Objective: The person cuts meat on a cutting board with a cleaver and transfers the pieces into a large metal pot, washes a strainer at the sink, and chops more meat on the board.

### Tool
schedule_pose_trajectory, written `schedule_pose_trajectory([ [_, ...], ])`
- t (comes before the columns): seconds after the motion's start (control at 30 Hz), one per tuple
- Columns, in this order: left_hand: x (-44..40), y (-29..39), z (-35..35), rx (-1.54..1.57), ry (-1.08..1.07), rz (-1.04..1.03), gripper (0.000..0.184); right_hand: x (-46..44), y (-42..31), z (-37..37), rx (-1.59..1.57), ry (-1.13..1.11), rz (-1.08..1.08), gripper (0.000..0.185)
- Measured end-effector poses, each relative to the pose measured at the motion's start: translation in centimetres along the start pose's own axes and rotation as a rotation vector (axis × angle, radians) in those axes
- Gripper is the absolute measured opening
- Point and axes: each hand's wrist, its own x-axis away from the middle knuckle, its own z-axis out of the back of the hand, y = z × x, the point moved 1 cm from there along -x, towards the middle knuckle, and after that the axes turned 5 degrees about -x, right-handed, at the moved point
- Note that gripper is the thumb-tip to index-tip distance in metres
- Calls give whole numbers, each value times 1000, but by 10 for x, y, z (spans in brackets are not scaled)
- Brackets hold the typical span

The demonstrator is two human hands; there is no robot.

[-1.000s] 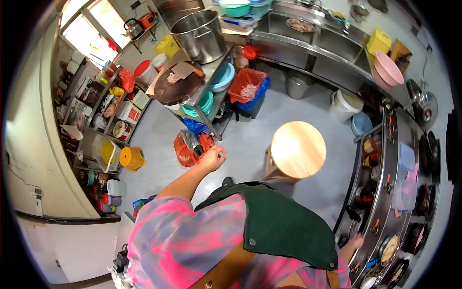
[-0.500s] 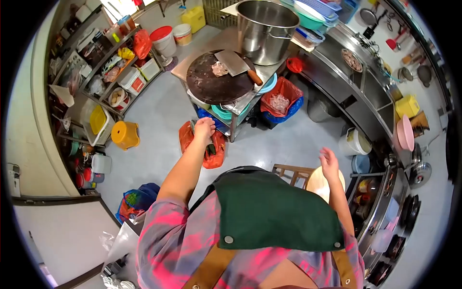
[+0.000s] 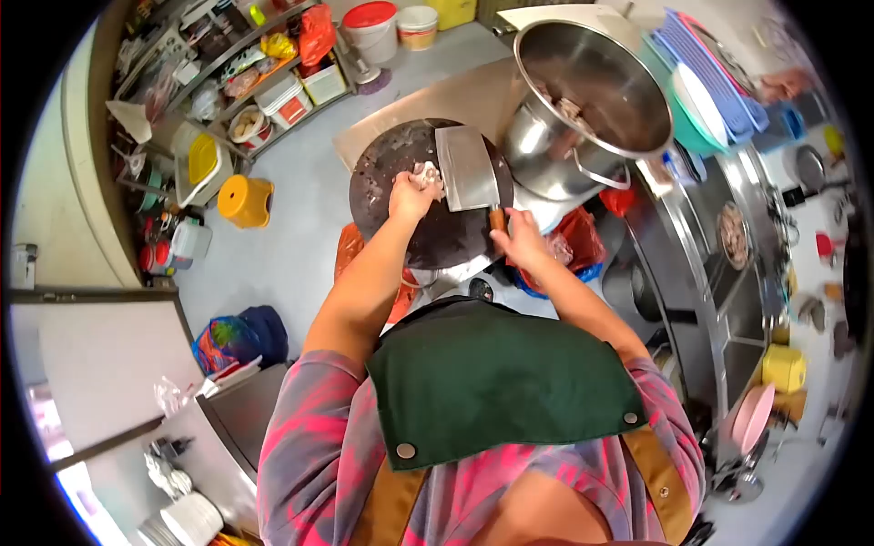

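A round dark chopping block (image 3: 382, 164) stands in front of me, with a wide-bladed cleaver (image 3: 467, 168) lying across its right side. My right hand (image 3: 521, 241) is at the cleaver's wooden handle, thumb and fingers closed about its end. On the block, left of the blade, is a small pile of pale chopped meat (image 3: 428, 176). My left hand (image 3: 410, 198) has its fingers closed on this meat, and they partly hide it.
A tall steel stockpot (image 3: 546, 150) holding some meat pieces stands right of the block. A red-lined bin (image 3: 583, 241) sits below it. Steel sinks (image 3: 742, 318) line the right side. A yellow stool (image 3: 246, 201) and crowded shelves (image 3: 214, 100) are at left.
I have come closer to the block. My left hand has moved onto the meat, and my right hand has reached forward to the cleaver's handle, turning the cleaver so its handle points toward me.
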Motion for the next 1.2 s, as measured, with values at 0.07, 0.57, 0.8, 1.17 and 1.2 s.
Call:
schedule_pose_trajectory([
  [0.07, 1, 23, 14, -51, -75, 96, 61, -28, 1, -1, -21, -157, -11, 72],
  [0.57, 24, 5, 25, -117, 194, -342, 49, -98, 6, 17, -1171, -547, -662, 31],
  [0.8, 51, -6, 20, -41, -45, -545, 48, -60, -3, 40, -736, -135, 17, 17],
  [1.17, 30, 5, 3, 63, 206, -337, 50, -43, -66, 65, 22, -58, 238, 24],
  [1.2, 29, 3, 1, 144, 174, -324, 41, -46, -70, 65, 40, -55, 242, 23],
])
